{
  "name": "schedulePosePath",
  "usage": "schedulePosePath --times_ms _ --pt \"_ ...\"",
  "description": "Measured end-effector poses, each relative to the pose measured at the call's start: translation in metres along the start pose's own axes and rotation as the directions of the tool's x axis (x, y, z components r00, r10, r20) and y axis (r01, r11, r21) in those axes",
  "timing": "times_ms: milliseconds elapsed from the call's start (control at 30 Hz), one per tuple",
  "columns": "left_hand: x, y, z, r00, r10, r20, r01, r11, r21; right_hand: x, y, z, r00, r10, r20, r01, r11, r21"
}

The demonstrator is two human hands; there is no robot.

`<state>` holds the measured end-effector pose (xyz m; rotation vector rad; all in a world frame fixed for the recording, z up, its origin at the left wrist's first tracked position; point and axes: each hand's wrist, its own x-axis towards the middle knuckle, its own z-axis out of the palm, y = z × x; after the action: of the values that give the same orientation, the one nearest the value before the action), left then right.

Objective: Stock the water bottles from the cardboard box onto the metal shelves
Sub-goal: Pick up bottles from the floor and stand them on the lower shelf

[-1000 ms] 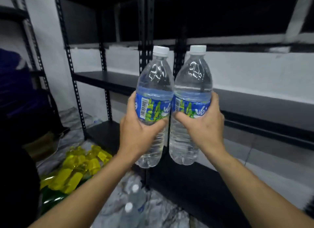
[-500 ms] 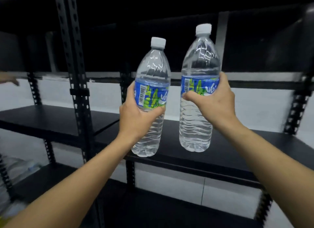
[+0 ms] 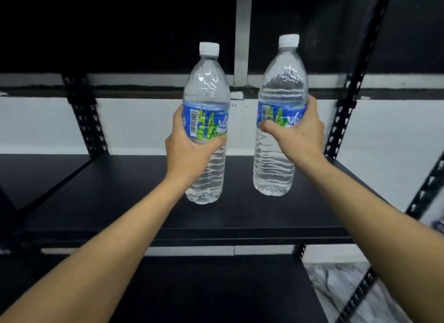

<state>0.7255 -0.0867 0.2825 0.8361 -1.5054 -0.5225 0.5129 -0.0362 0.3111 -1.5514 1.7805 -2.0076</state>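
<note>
- Your left hand (image 3: 189, 149) had its fingers wrapped round the left bottle (image 3: 206, 87) at the label.
- And your right hand (image 3: 300, 135) gripped the right bottle (image 3: 283, 82) likewise.
- Both were upright over the black shelf (image 3: 120, 197), slightly apart.

The left bottle (image 3: 207, 87) and right bottle (image 3: 284, 82) are clear, glossy plastic, smooth above the fingers of the left hand (image 3: 189, 152) and right hand (image 3: 300, 135) and ribbed below them. Their labels (image 3: 206, 124) at finger level are shiny film, the caps (image 3: 209, 49) matt white plastic. The shelf (image 3: 120, 197) is matt black metal.
</note>
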Motion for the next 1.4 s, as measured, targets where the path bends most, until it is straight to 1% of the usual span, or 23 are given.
schedulePosePath --times_ms 100,267,433,600,700,800,900,933,1000,1067,1100,1133,1167,1200,1233,1267,1300,1333,1367,1400 --pt "-0.006 -0.010 0.020 0.999 -0.046 -0.001 0.046 0.999 -0.026 0.012 0.019 -0.007 1.000 0.005 -0.008 -0.006 1.000 -0.017" --pt "-0.001 -0.023 0.046 0.995 -0.095 -0.017 0.095 0.995 -0.021 0.023 0.050 -0.010 0.999 0.014 0.030 -0.013 0.999 -0.051" --pt "0.003 -0.037 0.061 0.995 -0.096 0.006 0.096 0.995 0.038 0.021 0.079 -0.005 0.998 0.046 0.041 -0.045 0.998 -0.035" --pt "0.007 -0.052 0.062 0.995 -0.102 -0.004 0.102 0.995 0.011 0.022 0.091 0.000 0.999 0.045 0.005 -0.045 0.999 -0.005" --pt "0.007 -0.057 0.060 0.993 -0.118 0.023 0.118 0.993 0.017 0.017 0.096 0.002 0.999 0.005 0.036 -0.005 1.000 0.007" --pt "0.002 -0.057 0.057 0.990 -0.131 0.048 0.128 0.990 0.059 0.009 0.100 0.004 0.997 -0.036 0.074 0.034 0.999 0.033" --pt "-0.004 -0.054 0.056 0.991 -0.125 0.044 0.121 0.989 0.082 0.003 0.103 -0.003 0.994 -0.027 0.110 0.020 0.998 0.059" --pt "-0.007 -0.054 0.056 0.994 -0.110 0.024 0.107 0.989 0.103 0.001 0.103 -0.008 0.991 -0.014 0.134 0.006 0.998 0.066" --pt "-0.017 -0.053 0.057 0.998 -0.044 -0.047 0.052 0.979 0.199 -0.002 0.105 -0.017 0.979 0.004 0.204 -0.017 0.998 0.058" --pt "-0.033 -0.053 0.063 0.991 0.068 -0.115 -0.029 0.950 0.312 -0.006 0.113 -0.027 0.960 0.029 0.280 -0.049 0.997 0.065" --pt "-0.042 -0.051 0.067 0.976 0.166 -0.138 -0.107 0.927 0.361 -0.009 0.119 -0.031 0.950 0.048 0.310 -0.076 0.994 0.078" --pt "-0.050 -0.048 0.072 0.947 0.287 -0.143 -0.212 0.895 0.392 -0.013 0.125 -0.035 0.941 0.073 0.330 -0.110 0.990 0.092" --pt "-0.059 -0.046 0.079 0.905 0.410 -0.115 -0.335 0.853 0.402 -0.017 0.131 -0.038 0.935 0.104 0.340 -0.147 0.984 0.103" --pt "-0.066 -0.044 0.086 0.863 0.501 -0.067 -0.442 0.811 0.383 -0.021 0.137 -0.041 0.929 0.137 0.343 -0.186 0.976 0.114" --pt "-0.073 -0.043 0.095 0.842 0.540 -0.006 -0.507 0.794 0.336 -0.024 0.142 -0.043 0.925 0.165 0.343 -0.223 0.966 0.134" --pt "-0.079 -0.043 0.105 0.853 0.518 0.059 -0.513 0.815 0.270 -0.027 0.145 -0.045 0.919 0.186 0.347 -0.257 0.951 0.171" --pt "-0.082 -0.045 0.113 0.891 0.436 0.123 -0.453 0.867 0.210 -0.029 0.148 -0.046 0.911 0.203 0.358 -0.291 0.933 0.210" --pt "-0.084 -0.048 0.122 0.935 0.301 0.186 -0.334 0.925 0.180 -0.030 0.150 -0.047 0.901 0.216 0.376 -0.318 0.919 0.235" --pt "-0.084 -0.048 0.130 0.956 0.144 0.255 -0.194 0.964 0.182 -0.031 0.151 -0.047 0.893 0.220 0.394 -0.330 0.913 0.238" --pt "-0.083 -0.047 0.136 0.946 -0.005 0.325 -0.061 0.980 0.192 -0.033 0.151 -0.047 0.884 0.218 0.413 -0.331 0.916 0.226"
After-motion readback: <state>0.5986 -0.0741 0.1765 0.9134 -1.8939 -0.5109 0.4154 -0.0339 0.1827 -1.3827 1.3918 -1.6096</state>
